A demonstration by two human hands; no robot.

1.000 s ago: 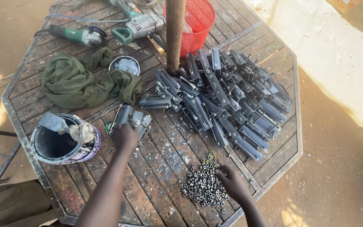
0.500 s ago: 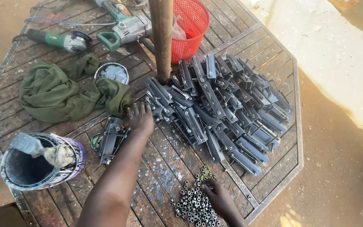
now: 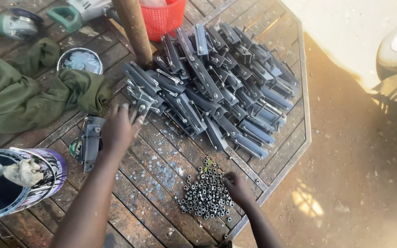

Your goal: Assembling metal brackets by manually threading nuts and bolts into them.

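Nearest the camera, the right hand rests its curled fingertips on the edge of the heap of small nuts, dull grey hexagons scattered on the wooden slat table; whether it pinches one cannot be told. It sat at the same heap half a second ago. The left hand has moved: earlier it lay spread beside the loose metal bracket, and now it reaches up to the near corner of the pile of metal latches, fingers together and closing around one dark steel piece, though the grip is blurred. The bracket lies flat just left of that wrist. The table's planks are worn, paint-flecked and framed by a rusty octagonal rim.

To the left stands a paint tin with a crumpled rag inside. Further off lies a rumpled green cloth, a round tin lid beside it. Farthest are a rusty pole, a red mesh basket and two green-handled angle grinders.
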